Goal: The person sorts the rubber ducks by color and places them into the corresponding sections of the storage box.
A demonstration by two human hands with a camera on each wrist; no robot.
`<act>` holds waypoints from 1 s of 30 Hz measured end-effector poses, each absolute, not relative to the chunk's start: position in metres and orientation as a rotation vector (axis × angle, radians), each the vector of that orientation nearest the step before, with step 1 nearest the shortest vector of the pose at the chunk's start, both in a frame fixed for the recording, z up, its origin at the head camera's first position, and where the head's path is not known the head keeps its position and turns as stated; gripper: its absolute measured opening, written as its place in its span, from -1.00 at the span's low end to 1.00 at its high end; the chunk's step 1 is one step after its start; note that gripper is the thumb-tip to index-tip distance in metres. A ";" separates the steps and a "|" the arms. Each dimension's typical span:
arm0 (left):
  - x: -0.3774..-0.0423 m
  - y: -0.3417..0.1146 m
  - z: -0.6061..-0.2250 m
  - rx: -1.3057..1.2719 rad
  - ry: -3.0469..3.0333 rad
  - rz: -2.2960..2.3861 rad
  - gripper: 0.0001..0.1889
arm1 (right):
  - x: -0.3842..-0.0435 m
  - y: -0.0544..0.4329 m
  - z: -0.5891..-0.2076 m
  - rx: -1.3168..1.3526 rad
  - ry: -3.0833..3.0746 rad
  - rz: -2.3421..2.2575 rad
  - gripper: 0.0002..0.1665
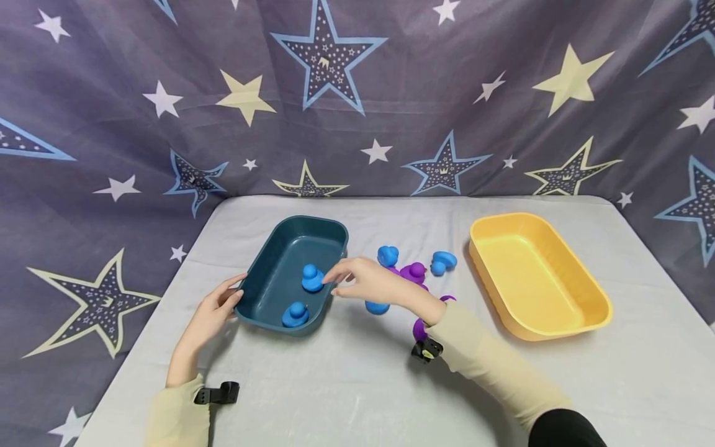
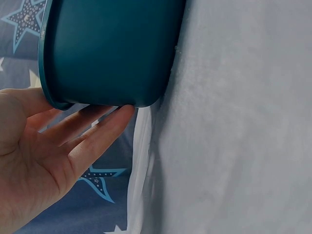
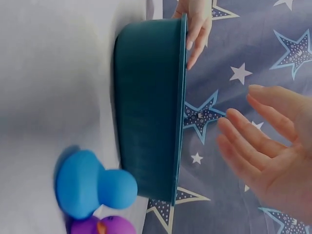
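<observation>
The white-covered table (image 1: 357,385) bears a teal bin (image 1: 304,245), a yellow bin (image 1: 530,273), blue ducks (image 1: 388,256) and purple ducks (image 1: 414,272).

Ducks (image 1: 413,273) lie between left tray (image 1: 276,270) — 2 inside — and right tray (image 1: 533,282).

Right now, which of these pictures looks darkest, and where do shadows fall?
Left wrist view: seemingly dimmest, tablecloth shadowed beside the teal tub; head view: brightest, soft shadows below the right sleeve and left of the yellow tub; right wrist view: greyish, a dark shadow edging the blue duck.
</observation>
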State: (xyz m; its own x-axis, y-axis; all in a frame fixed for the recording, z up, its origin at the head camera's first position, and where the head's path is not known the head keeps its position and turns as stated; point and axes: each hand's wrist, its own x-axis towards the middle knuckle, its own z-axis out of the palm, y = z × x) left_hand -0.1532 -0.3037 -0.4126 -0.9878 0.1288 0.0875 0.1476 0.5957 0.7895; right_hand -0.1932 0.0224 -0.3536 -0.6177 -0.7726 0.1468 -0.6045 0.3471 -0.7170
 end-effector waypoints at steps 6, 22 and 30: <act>-0.154 -0.305 -0.414 -0.244 -2.777 -1.394 -0.57 | -0.193 0.031 -0.355 -1.239 2.429 -1.126 -0.71; -0.154 -0.305 -0.415 -0.254 -2.779 -1.385 -0.57 | -0.197 0.050 -0.366 -1.218 2.462 -0.982 -0.68; -0.154 -0.306 -0.415 -0.248 -2.779 -1.387 -0.56 | -0.198 0.057 -0.370 -1.171 2.473 -0.906 -0.65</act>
State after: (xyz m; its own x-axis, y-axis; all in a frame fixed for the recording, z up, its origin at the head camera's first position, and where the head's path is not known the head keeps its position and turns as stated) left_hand -0.1540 -0.3059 -0.4152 -0.9870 0.1304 0.0944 0.1538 0.5911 0.7918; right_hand -0.1980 0.0568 -0.3704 -0.6420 -0.7661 0.0309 -0.6046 0.4810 -0.6348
